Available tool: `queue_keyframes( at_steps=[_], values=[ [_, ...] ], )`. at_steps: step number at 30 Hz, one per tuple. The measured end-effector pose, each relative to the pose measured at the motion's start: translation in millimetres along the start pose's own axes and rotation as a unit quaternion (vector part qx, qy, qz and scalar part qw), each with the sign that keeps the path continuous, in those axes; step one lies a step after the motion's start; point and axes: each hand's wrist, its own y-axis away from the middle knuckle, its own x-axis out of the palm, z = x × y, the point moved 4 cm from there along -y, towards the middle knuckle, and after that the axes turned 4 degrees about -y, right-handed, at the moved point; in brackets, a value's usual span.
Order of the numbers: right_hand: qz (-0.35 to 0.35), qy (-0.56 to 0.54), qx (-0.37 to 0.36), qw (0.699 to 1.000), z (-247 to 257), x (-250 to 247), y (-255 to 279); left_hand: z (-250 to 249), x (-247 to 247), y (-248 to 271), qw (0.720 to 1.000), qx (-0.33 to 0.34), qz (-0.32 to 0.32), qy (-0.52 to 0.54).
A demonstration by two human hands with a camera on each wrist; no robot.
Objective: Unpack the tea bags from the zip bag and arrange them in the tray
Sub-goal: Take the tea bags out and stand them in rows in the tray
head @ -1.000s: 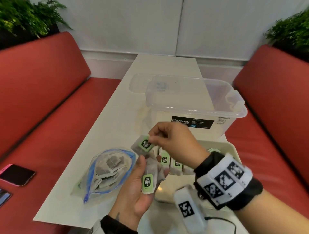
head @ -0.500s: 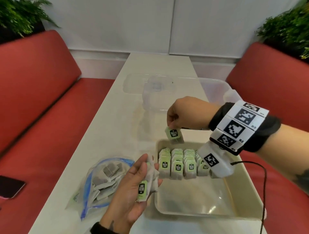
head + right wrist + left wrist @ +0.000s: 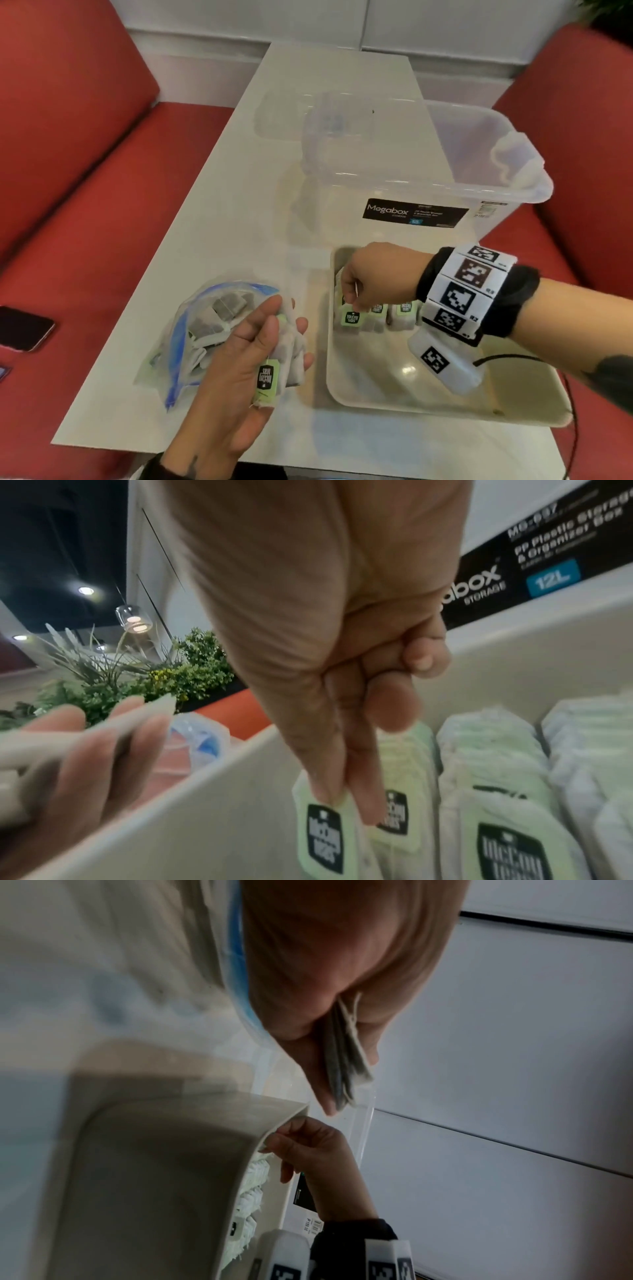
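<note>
While the right hand (image 3: 373, 277) pinched one tea bag (image 3: 350, 319) by its green tag at the front of the leftmost row, the left hand (image 3: 239, 363) held a small stack of spare bags (image 3: 291, 356) at about 8 o'clock from the tray (image 3: 445, 411). To seat it well, I judged the bag should drop upright, flush against its neighbours, tag facing forward. At 9 o'clock of the tray lay the zip bag (image 3: 191, 329), more bags inside.

Bright even indoor light; wrist views motion-blurred, the left one dim and shadowed.
</note>
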Motion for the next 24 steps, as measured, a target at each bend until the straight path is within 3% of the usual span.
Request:
queue_keyframes(
  at_steps=[6, 10, 12, 16, 18, 24],
  values=[
    [-0.026, 0.024, 0.003, 0.999, -3, 9, -11, 6, -4, 2, 1.0, -0.006, 0.025, -0.014],
    [-0.049, 0.02, 0.01, 0.999, -10, 5, -1, 7, -1, 4, 1.0, -0.02, 0.009, -0.008],
    [-0.016, 0.012, -0.007, 1.0, -12, 9, 9, 8, 0, 5, 1.0, -0.022, 0.005, -0.011],
    [0.15, -0.007, -0.035, 0.988, -10, 40, 19, 11, 2, 4, 0.999, -0.03, 0.019, -0.022],
    [0.2, 0.006, -0.042, 0.979, -7, 54, 14, 12, 1, 3, 0.999, -0.033, 0.021, -0.028],
    [0.202, 0.052, -0.032, 0.978, -7, 56, -8, 10, 1, 0, 0.999, -0.032, 0.021, -0.031]
  ],
)
